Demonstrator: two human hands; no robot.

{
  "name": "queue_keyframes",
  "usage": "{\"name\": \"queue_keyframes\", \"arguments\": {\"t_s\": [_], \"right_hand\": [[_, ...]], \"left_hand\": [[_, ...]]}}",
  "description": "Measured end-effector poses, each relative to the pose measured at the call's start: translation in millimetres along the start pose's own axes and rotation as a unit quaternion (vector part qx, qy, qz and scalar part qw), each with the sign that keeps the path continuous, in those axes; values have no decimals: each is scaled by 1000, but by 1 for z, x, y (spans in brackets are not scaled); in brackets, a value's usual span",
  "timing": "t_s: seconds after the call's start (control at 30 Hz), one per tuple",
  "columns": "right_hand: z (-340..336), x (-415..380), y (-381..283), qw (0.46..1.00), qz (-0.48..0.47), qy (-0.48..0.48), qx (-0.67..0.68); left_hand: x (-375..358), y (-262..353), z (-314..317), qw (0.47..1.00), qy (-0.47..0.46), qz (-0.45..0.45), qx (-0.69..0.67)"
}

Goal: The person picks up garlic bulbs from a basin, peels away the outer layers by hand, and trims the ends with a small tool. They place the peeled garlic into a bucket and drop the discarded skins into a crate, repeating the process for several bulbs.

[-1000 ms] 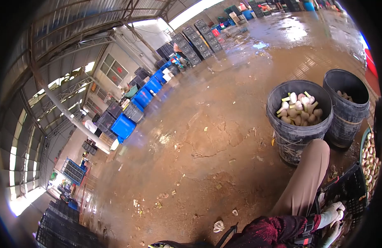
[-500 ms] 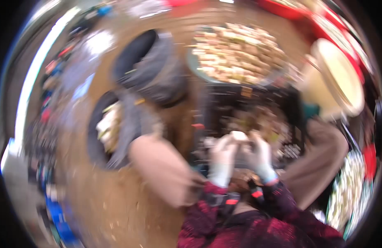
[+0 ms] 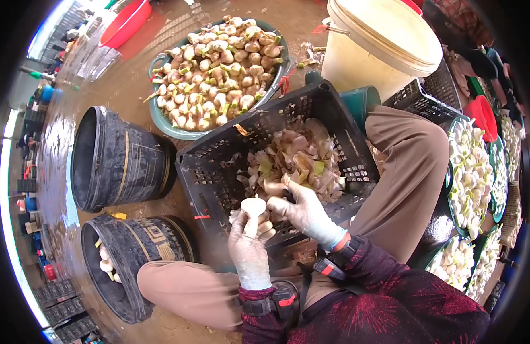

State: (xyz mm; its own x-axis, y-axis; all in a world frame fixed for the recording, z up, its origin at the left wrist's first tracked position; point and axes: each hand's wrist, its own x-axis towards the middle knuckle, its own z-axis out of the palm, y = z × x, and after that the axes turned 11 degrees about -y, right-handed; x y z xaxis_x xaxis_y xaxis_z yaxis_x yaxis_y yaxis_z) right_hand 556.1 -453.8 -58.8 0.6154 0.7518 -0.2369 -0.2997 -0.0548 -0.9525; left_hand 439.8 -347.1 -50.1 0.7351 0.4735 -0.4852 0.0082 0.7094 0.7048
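I judged the peeling step in progress: my left hand gripped a garlic bulb over the black crate of skins, my right hand pinched its skin, and next the peel needed stripping away.

No text, label, brand, number or sign can be read anywhere in the view. The lower black bucket at about 8 o'clock bears a pale printed pattern on its wall, but it makes no legible letters. The small red tag on the black crate near the centre is too small to read, and the wrist straps at 6 o'clock show only red patches, no characters.
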Motion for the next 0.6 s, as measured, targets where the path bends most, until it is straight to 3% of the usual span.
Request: {"name": "queue_keyframes", "arguments": {"t_s": [0.03,0.1,0.17,0.23,0.3,0.33,0.37,0.43,0.5,0.57,0.6], "right_hand": [[-3,5,5,999,34,22,13],[-2,6,14,998,11,61,-12],[9,-4,-13,971,-115,31,-206],[21,-7,-7,933,-151,64,-320],[17,2,-7,949,-129,115,-262],[11,9,-6,977,-57,111,-171],[2,10,0,997,-7,69,-31],[-5,6,-3,995,-11,-20,100],[-3,1,-1,982,20,-120,147],[3,6,4,979,-8,-109,173],[1,11,2,987,30,-64,144]], "left_hand": [[1,-1,2,1000,-4,10,4],[-2,2,18,996,34,32,69],[1,-2,25,987,69,61,128],[1,-13,21,959,81,155,221],[-7,-10,24,958,81,167,220],[-12,-3,25,974,71,121,178],[-16,2,25,986,58,74,137],[-16,3,18,993,35,57,98],[-16,4,11,997,-3,23,69],[-16,2,5,998,-26,13,59],[-15,1,4,998,-58,3,-8]]}}
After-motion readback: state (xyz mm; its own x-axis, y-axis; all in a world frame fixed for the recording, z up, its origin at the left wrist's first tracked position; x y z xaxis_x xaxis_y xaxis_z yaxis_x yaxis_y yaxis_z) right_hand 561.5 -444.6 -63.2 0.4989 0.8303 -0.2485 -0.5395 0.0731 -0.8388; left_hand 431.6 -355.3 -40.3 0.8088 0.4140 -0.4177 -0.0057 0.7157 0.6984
